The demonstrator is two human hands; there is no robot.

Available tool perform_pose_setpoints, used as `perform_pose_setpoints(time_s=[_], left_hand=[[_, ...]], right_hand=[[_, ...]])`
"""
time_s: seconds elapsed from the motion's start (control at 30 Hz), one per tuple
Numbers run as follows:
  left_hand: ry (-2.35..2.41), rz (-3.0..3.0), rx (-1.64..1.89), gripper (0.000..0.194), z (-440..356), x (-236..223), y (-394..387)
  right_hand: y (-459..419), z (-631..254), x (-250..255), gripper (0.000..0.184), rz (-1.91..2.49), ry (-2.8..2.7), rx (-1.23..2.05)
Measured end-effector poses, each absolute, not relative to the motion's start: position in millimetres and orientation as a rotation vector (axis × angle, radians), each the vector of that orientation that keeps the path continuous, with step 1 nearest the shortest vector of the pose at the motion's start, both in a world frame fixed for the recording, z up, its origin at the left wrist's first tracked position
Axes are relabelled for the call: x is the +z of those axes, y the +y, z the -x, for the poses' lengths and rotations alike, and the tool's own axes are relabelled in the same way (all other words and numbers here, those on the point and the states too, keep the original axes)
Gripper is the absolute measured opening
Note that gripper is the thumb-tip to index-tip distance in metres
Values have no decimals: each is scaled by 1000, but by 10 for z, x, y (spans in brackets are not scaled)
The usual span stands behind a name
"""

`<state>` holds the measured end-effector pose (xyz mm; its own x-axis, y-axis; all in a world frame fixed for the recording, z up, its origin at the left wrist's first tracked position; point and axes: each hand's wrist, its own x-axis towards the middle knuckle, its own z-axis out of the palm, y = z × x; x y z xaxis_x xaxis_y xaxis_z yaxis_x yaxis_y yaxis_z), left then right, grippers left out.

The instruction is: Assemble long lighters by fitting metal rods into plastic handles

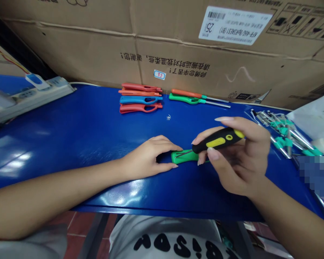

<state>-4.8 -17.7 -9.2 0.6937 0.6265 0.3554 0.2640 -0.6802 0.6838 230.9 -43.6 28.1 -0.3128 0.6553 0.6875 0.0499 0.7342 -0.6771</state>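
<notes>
My right hand (240,158) grips a black and yellow screwdriver (216,141), tilted with its thin shaft pointing left and down. The tip of the shaft lies over a green lighter handle (182,157) on the blue table. My left hand (158,154) pinches the left end of this handle between thumb and fingers. The handle's right part is hidden behind my right hand. I cannot tell whether the tip sits in a screw.
Several red, orange and blue lighter handles (140,104) lie stacked near the cardboard box (97,50). Beside them are two long-nosed lighters (189,99). Metal tubes with green fittings (284,131) are piled at right. A power strip (29,97) stands left. Small pale pins (169,117) lie mid-table.
</notes>
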Motion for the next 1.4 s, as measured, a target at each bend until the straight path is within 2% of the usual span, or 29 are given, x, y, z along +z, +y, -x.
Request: perform_pose_setpoints(time_s=[0.17,0.43,0.63,0.7,0.83,0.9,1.03,1.1,1.23,1.3,1.4], left_hand=[[678,-2307,790,35,52,-103,-179],[758,-2277,766,38,11,-132,-229],[901,-2217,720,39,-72,-70,-301],[935,-2202,705,39,-122,-35,-320],[941,-2185,680,33,-230,-9,-350],[924,-2185,681,33,-253,-32,-355],[834,-2227,702,33,-220,-99,-338],[788,-2259,726,32,-193,-112,-327],[780,-2286,722,29,-170,-107,-330],[785,-2314,724,26,-168,-110,-338],[814,-2389,711,26,-161,-121,-341]], right_hand=[[-424,-2335,364,73,638,-1961,708],[-230,-2188,561,53,778,-2164,240],[-202,-2282,573,63,778,-2229,510],[-198,-2318,573,57,753,-2241,386],[-172,-2336,505,52,758,-2160,-68],[-170,-2328,448,49,713,-2130,-9],[-196,-2315,361,48,634,-2047,406],[-210,-2319,352,51,639,-1997,343],[-234,-2343,388,51,587,-2046,-36],[-254,-2346,410,44,558,-2098,32],[-286,-2328,433,43,589,-2089,302]])
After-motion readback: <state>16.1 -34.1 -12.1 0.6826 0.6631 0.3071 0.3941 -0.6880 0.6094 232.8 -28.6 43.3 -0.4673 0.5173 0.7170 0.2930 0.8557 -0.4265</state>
